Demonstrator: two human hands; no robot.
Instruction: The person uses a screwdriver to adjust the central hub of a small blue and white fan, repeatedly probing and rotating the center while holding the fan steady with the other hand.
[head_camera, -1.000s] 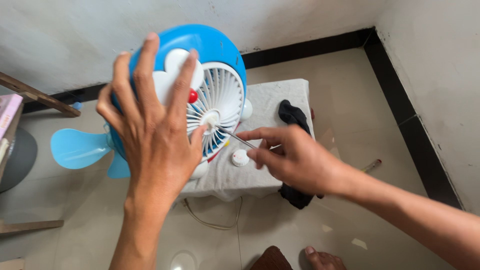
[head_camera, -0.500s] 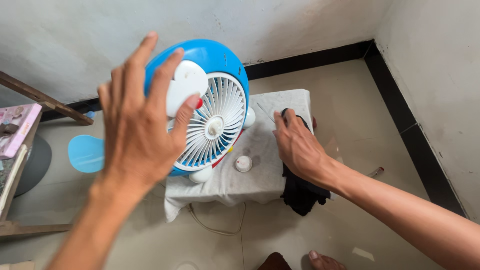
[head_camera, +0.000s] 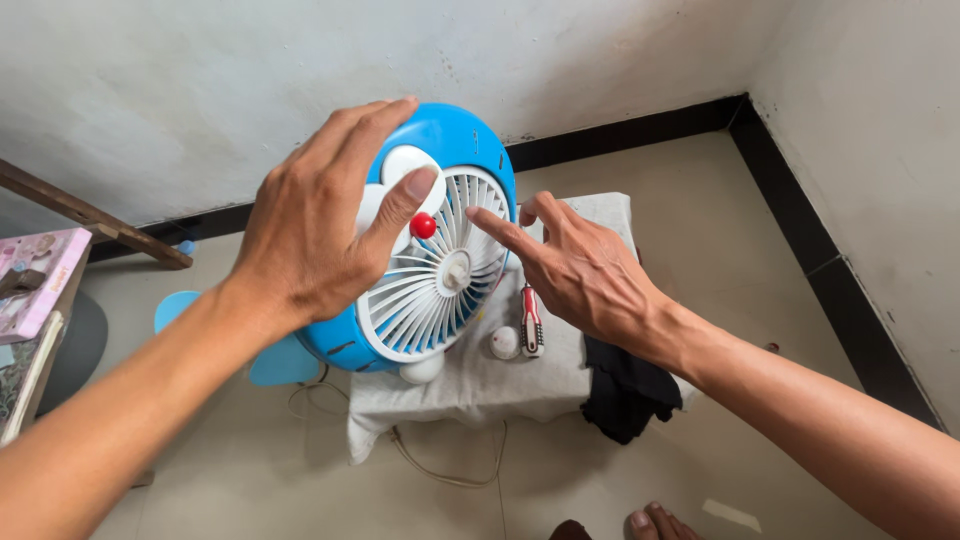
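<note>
A small blue fan (head_camera: 450, 135) with a white slatted grille (head_camera: 440, 290) and a red round knob (head_camera: 423, 225) stands tilted on a white cloth (head_camera: 470, 385). My left hand (head_camera: 320, 225) grips the fan's top and left side, thumb resting on the white face part. My right hand (head_camera: 580, 265) is at the fan's right edge, its index finger touching the grille, nothing held. A red-and-white screwdriver (head_camera: 531, 322) lies on the cloth under my right hand, beside a small white round part (head_camera: 504, 343).
A black cloth (head_camera: 625, 395) hangs off the covered stand's right side. A thin cable (head_camera: 450, 470) runs on the tiled floor below. Blue fan blades (head_camera: 280, 360) lie at left. A pink box (head_camera: 35, 280) and wooden bar (head_camera: 90, 215) are far left. My toes (head_camera: 660, 522) show at bottom.
My right hand put the screwdriver down on the cloth and moved back up to the fan's grille. My left hand kept hold of the fan, which tilted more upright.
</note>
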